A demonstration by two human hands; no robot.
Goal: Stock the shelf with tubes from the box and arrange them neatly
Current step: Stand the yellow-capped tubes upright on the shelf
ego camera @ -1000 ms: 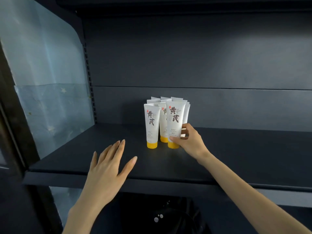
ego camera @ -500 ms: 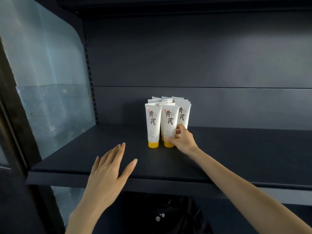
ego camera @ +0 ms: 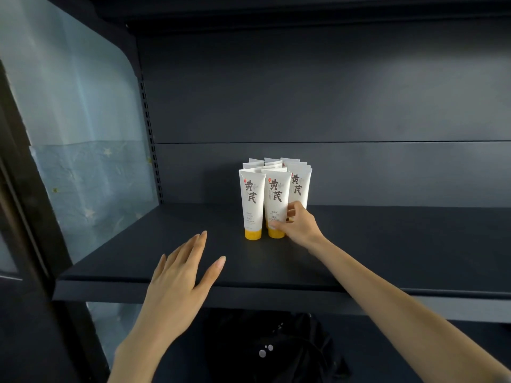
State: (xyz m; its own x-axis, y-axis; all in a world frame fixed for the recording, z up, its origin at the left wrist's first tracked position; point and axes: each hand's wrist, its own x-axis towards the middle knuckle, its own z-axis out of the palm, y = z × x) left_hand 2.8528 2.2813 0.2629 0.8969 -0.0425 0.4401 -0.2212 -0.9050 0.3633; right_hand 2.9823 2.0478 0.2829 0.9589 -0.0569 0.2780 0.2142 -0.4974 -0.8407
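Two hands are stretched toward the dark shelf (ego camera: 124, 258). At the left, the left hand (ego camera: 179, 280) is held flat above the shelf's front edge, fingers straight and spread, nothing grasped. Further right, white tubes (ego camera: 300, 172) with yellow caps are stood upright in a tight cluster toward the back; perhaps eight, the rear ones being hidden. The middle front tube (ego camera: 277, 194) is pinched near its cap by the right hand (ego camera: 300, 226), fingers curled round it
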